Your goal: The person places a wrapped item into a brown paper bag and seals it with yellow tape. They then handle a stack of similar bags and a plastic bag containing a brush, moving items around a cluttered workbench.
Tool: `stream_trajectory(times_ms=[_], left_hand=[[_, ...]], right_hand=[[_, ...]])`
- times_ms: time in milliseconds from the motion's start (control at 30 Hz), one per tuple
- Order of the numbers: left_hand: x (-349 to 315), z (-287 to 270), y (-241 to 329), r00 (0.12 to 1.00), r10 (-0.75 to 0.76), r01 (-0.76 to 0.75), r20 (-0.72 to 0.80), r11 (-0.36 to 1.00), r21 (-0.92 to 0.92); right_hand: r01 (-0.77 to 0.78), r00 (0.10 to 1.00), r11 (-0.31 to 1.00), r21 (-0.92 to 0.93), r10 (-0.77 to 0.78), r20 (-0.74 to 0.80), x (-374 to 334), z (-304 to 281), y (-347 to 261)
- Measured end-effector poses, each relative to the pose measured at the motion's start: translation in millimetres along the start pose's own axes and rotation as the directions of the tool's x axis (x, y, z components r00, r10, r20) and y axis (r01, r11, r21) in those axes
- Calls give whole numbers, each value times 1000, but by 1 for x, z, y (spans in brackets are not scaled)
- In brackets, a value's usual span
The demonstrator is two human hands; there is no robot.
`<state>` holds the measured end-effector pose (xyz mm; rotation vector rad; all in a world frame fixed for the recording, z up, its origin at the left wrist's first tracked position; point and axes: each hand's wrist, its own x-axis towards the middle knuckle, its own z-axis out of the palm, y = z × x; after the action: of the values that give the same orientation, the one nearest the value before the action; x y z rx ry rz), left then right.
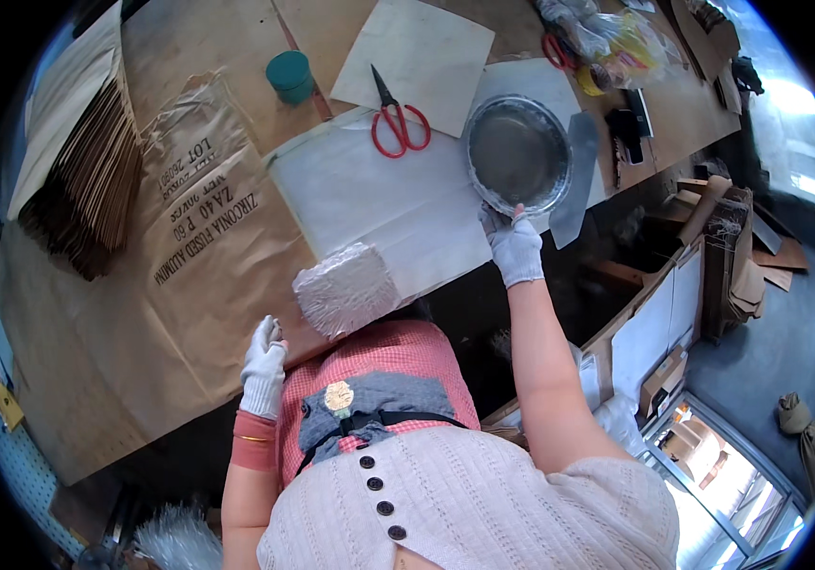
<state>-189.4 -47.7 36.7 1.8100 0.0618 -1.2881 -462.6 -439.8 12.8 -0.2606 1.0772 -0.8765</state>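
My right hand (512, 245), in a white knit glove with bare fingertips, grips the near rim of a round grey metal basin (519, 157). The basin has a grey, dull inside and sits on white sheets at the table's right part. My left hand (265, 359), gloved the same way, is at the near table edge over a flat brown paper sack (217, 247). Its fingers are loosely bent and a little apart, with nothing visible in them. Between my hands, a crumpled silvery-white wrapped block (346, 289) lies at the edge, just beyond my lap.
Red-handled scissors (394, 119) lie on pale sheets, beside a green round container (290, 76). A stack of folded paper sacks (84, 152) stands far left. A grey translucent strip (575, 180) touches the basin's right side. Plastic bags (616, 47) crowd the far right.
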Motion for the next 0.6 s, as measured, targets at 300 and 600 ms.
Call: stream_trajectory(times_ms=[300, 600], left_hand=[[-15, 24, 30, 994, 22, -36, 109, 992, 123], [5, -5, -10, 991, 129, -133, 41, 984, 121]], right_hand=[[95, 994, 993, 70, -91, -55, 15, -9, 5], [-61, 997, 996, -71, 58, -50, -21, -31, -7]])
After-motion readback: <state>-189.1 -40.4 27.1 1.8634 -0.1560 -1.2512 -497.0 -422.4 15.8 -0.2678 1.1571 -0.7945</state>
